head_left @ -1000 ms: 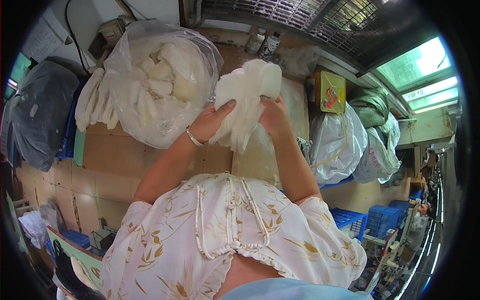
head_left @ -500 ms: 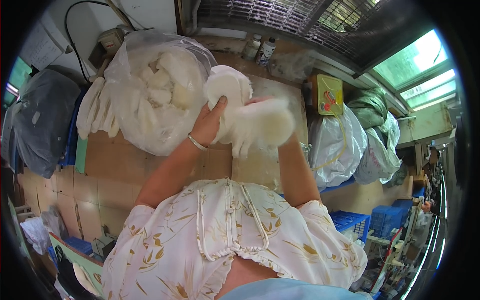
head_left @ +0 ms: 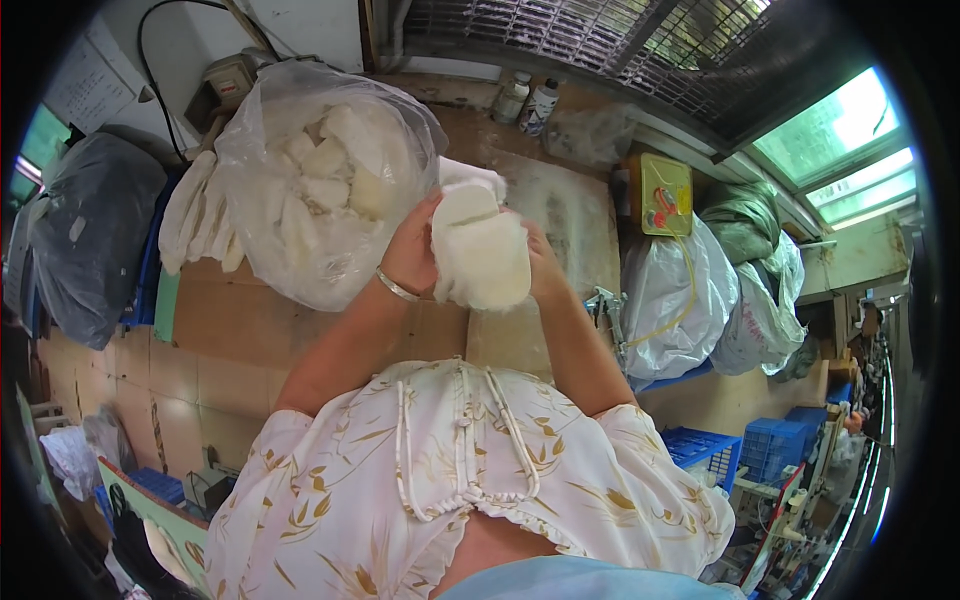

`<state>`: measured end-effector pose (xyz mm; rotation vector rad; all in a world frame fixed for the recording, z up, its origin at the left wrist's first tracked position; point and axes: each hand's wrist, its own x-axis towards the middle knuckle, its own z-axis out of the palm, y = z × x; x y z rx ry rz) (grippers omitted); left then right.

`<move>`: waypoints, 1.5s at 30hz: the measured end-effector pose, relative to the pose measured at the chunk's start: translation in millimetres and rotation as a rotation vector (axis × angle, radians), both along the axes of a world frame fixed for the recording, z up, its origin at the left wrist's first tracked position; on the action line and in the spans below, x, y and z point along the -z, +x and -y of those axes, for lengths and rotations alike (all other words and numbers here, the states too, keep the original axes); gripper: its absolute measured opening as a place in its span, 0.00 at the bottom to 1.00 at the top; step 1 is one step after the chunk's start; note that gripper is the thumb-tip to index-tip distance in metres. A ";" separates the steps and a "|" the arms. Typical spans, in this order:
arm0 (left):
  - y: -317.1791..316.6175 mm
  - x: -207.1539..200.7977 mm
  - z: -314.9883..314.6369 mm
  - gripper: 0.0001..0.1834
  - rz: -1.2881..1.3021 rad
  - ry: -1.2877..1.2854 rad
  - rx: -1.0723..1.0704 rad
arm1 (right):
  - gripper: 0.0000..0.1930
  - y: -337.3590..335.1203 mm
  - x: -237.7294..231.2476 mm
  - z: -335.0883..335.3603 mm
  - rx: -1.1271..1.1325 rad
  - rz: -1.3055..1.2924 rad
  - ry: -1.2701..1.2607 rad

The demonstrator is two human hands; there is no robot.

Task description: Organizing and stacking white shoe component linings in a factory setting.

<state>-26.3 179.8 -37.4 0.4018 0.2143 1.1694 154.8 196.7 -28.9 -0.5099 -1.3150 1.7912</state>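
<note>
Both my hands hold a bundle of white fleecy pads (head_left: 482, 262) with rounded ends and fuzzy edges, above the worktable. My left hand (head_left: 410, 250) is closed on its left edge, with the fingers partly hidden behind it. From the other side my right hand (head_left: 543, 262) grips the right edge. A whiter flap (head_left: 470, 178) shows at the bundle's far end. To the left of my left hand stands a clear plastic bag (head_left: 265, 245) with cream fluffy pieces (head_left: 325, 160) inside.
Long cream fleecy pieces (head_left: 198, 225) lie left of the bag. A pale board (head_left: 570, 225) lies on the brown tabletop (head_left: 240, 325). Two small bottles (head_left: 538, 107) stand at the back. On the right are a yellow tin (head_left: 663, 190) and white plastic sacks (head_left: 680, 290).
The blurred right part of the bundle has swung left and in, so the pads now lie together. My right hand has come closer to my left.
</note>
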 end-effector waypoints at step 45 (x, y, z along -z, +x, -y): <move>36.5 -11.4 -27.4 0.16 -0.669 0.104 -0.614 | 0.19 -1.9 19.9 22.2 0.204 0.187 -0.328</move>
